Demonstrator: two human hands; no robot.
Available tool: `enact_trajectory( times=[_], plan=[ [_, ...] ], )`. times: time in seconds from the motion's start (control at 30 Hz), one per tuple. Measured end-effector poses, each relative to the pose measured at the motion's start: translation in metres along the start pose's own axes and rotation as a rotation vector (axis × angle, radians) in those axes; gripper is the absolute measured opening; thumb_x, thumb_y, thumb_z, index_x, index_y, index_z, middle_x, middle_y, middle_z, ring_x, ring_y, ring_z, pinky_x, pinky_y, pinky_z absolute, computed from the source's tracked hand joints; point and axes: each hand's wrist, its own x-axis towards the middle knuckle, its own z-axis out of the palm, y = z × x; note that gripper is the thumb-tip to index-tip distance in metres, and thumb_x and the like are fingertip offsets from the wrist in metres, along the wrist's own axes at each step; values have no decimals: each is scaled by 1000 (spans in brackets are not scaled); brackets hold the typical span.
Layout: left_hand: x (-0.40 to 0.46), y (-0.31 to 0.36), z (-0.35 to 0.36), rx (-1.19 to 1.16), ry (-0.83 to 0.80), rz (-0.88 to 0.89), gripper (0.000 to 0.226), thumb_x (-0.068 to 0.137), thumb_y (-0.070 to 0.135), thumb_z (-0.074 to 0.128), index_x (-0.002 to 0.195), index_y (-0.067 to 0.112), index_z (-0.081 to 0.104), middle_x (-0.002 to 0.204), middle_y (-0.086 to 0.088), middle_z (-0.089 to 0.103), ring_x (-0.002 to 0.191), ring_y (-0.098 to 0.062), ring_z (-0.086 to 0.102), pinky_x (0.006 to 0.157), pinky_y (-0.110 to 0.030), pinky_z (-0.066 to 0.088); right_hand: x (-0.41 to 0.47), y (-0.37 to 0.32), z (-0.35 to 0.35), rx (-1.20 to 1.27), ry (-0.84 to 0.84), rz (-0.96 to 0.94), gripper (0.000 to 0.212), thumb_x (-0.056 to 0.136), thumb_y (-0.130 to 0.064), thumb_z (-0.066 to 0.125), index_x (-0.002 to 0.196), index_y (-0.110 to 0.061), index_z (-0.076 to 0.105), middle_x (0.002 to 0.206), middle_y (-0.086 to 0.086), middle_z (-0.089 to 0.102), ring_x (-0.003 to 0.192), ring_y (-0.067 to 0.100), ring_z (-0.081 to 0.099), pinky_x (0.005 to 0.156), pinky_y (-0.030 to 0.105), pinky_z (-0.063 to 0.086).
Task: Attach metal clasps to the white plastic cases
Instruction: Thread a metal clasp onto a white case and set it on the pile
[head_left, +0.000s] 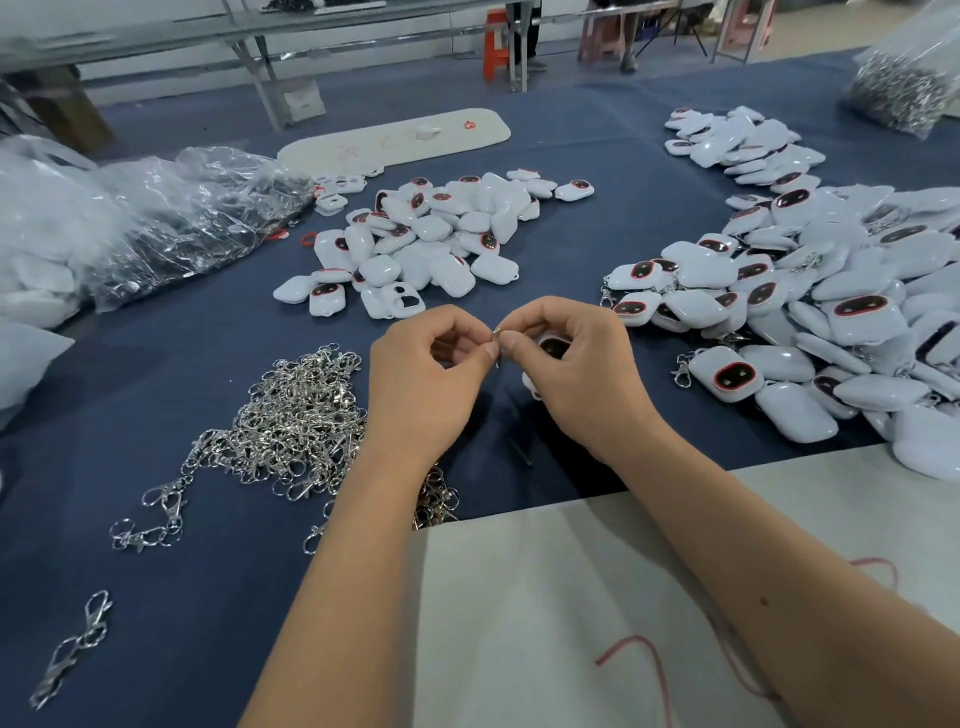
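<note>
My left hand (428, 376) and my right hand (574, 369) meet above the blue table, fingertips pinched together on a small metal clasp (497, 340). A white plastic case (551, 347) with a dark red-rimmed window is tucked in my right hand, mostly hidden by the fingers. A heap of loose silver clasps (298, 421) lies to the left of my left wrist. A pile of bare white cases (421, 244) sits beyond my hands. On the right spreads a larger pile of cases with clasps on them (810, 322).
Clear plastic bags (130, 218) lie at the far left. A bag of metal parts (906, 78) stands at the far right corner. A white board (649, 597) with red string covers the near edge. A long white tray (395, 137) lies at the back. A single clasp (72, 647) sits near left.
</note>
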Motion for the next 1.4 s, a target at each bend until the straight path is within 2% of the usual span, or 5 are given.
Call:
enact_trajectory(
  times=[0.33,0.57,1.13,1.3,1.4],
  plan=[
    [3,-7,-11,-157,-93,-60,13,91,5,72,84,15,75,72,0,68,73,-17,64,80,-44,59,-1,3,4,-157,24,-176,15,90,-6,70,86,-20,72,79,-8,68,67,11,55,63,26,44],
    [4,-10,-18,-250,-178,-98,16,93,-2,67,83,8,74,67,0,69,64,-8,63,65,-19,54,-1,3,4,-137,-38,-191,14,89,-6,72,87,-20,74,81,-10,68,67,12,53,63,22,40],
    [3,-10,-19,-149,-190,-56,19,94,1,68,81,13,74,67,1,72,64,-9,68,70,-25,59,0,4,5,-246,-41,-222,14,90,-12,72,87,-25,74,82,-12,69,74,15,62,68,32,50],
    [2,-11,-17,-16,-160,-13,19,93,9,70,79,21,72,70,3,72,70,-19,70,76,-40,61,-1,4,4,-265,-42,-212,12,90,-14,72,87,-26,72,83,-12,68,74,15,62,70,34,51],
    [1,-9,-14,114,-119,78,20,91,13,71,77,27,69,72,15,69,66,-4,64,66,-22,53,-1,3,4,-280,-29,-207,11,90,-15,72,86,-25,72,83,-12,68,74,13,61,71,36,52]
  ],
)
